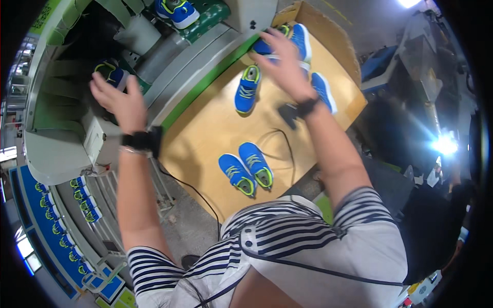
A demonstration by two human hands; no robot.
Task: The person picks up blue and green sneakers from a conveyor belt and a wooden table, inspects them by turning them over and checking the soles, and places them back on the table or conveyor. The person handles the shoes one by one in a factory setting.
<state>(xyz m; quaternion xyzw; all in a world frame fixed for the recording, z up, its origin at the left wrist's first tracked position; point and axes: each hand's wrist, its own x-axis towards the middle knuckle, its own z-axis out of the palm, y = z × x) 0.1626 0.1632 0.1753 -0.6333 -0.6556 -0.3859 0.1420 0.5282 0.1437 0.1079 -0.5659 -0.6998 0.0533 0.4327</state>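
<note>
My left hand (117,100) is raised at the machine's opening with its thumb apart from its fingers. Just beyond the fingertips is a blue shoe (115,77) with lime-green trim. My right hand (283,64) reaches to the table's far side, thumb and fingers spread, a little blurred. A blue shoe (262,47) lies by those fingers, partly hidden; I see no grip on it. Left of that hand, a single blue shoe (247,92) lies on the wooden table (200,154). Two blue shoes (245,168) lie side by side nearer me.
The machine (200,61) has a green edge and carries another blue shoe (177,13) on a green belt. More blue shoes (322,92) lie near the cardboard edging (336,38). A cable (290,146) crosses the table. Shoes fill racks (56,220) at lower left.
</note>
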